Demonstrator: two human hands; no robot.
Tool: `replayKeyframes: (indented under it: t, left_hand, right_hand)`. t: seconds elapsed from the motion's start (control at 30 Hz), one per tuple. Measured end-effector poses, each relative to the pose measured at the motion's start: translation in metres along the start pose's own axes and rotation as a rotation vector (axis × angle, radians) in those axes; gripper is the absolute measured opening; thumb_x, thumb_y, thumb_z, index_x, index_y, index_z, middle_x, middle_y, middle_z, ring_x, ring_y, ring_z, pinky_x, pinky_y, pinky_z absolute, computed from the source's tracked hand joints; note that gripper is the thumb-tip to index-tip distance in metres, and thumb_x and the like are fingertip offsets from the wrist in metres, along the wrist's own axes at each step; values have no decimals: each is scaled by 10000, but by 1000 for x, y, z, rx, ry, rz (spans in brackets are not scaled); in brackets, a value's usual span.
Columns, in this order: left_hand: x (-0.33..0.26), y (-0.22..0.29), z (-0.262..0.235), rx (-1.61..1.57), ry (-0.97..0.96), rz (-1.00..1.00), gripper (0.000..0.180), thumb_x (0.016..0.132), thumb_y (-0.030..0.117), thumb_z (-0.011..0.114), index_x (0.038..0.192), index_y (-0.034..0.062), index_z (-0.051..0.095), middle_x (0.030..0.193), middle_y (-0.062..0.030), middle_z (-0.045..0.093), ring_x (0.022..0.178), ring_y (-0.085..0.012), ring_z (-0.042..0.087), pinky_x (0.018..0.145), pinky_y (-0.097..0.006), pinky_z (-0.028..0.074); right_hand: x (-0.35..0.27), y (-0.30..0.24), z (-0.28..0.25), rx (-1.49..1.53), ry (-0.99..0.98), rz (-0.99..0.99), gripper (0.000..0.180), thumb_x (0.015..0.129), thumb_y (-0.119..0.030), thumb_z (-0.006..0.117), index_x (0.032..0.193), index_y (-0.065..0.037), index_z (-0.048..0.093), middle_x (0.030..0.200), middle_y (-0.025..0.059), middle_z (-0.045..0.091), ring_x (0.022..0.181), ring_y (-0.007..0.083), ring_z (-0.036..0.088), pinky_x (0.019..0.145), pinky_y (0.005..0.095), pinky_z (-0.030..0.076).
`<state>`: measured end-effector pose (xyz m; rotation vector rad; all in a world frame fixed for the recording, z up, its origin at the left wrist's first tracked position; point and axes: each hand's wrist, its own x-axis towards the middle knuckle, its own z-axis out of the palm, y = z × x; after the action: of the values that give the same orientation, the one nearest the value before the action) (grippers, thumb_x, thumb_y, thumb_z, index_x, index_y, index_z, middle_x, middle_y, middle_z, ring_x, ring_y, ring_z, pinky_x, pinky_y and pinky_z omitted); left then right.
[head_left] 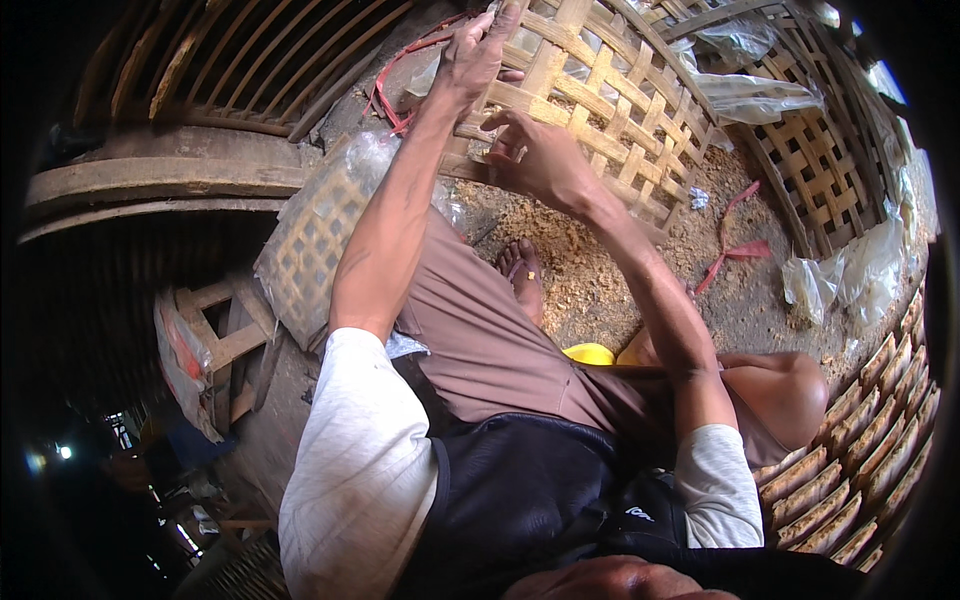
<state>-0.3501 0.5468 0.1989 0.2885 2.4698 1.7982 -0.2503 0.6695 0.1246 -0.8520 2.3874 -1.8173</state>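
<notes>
Seated on the ground (600, 290), legs forward, sawdust scattered ahead of the bare foot (523, 275).

Far left: dark curved wooden slats (230, 60) overhead, a small wooden frame (215, 345) low at the left; tight on that side. Just beside the left arm, a flat woven panel (315, 245) wrapped in clear plastic leans at a tilt.

Left hand (470, 55) reaches up and out, fingers spread flat along the left edge of the woven bamboo basket (590, 90), palm pressing its strips. A red strap (395, 75) lies just beside that hand.

The basket sits ahead at the upper middle, tipped on its side, open lattice facing the person; its long axis runs from upper left down to lower right.

Right hand (535, 155) at the basket's lower edge, fingers curled and pinching a strip end. Hands apart, both on the basket.

Right of it: a second, darker basket (815, 160) draped with clear plastic sheet (750, 95); open sawdust ground between, crossed by a red ribbon (735, 250). Lower right edge: stacked bamboo pieces (870, 440), crowding the right knee.
</notes>
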Motion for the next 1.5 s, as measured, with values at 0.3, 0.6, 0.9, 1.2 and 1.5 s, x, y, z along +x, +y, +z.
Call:
replayKeyframes:
  t: [0.3, 0.6, 0.9, 1.2, 1.5]
  left_hand:
    - [-4, -2, -3, 5, -3, 14, 531, 1001, 545, 458, 1109, 50, 616, 843, -48, 647, 681, -114, 636, 589, -265, 560]
    - [-4, 2, -3, 8, -42, 27, 583, 986, 580, 461, 1194, 58, 616, 879, -45, 633, 716, -111, 638, 575, -263, 546]
    - [-3, -3, -5, 67, -9, 64, 570, 973, 597, 472, 1081, 57, 621, 843, -43, 623, 714, -112, 629, 581, -274, 567]
    - [-2, -17, -11, 5, -48, 50, 652, 936, 600, 542, 1312, 68, 560, 1159, -52, 638, 999, -136, 636, 716, -293, 612]
    - [3, -28, -18, 184, 33, 137, 465, 1006, 453, 495, 1213, 57, 623, 939, -43, 673, 767, -115, 634, 593, -274, 559]
  right_hand:
    - [-1, 1, -24, -160, -114, 54, 175, 906, -186, 674, 1015, -63, 614, 863, 127, 719, 824, 283, 710, 713, 397, 556]
    - [0, -17, -14, -275, -103, 249, 254, 848, -256, 748, 928, -42, 637, 782, 158, 695, 738, 287, 708, 675, 394, 557]
    - [-1, -4, -18, -85, -108, 291, 189, 839, -118, 715, 979, -15, 639, 853, 152, 723, 803, 264, 724, 704, 375, 562]
    - [-8, 7, -1, 6, -1, 256, 176, 866, -90, 673, 1002, -4, 602, 811, 148, 720, 758, 199, 712, 672, 344, 550]
    - [-10, 26, -15, 72, -1, 216, 226, 868, -108, 698, 1052, -15, 605, 877, 140, 738, 802, 189, 708, 726, 329, 544]
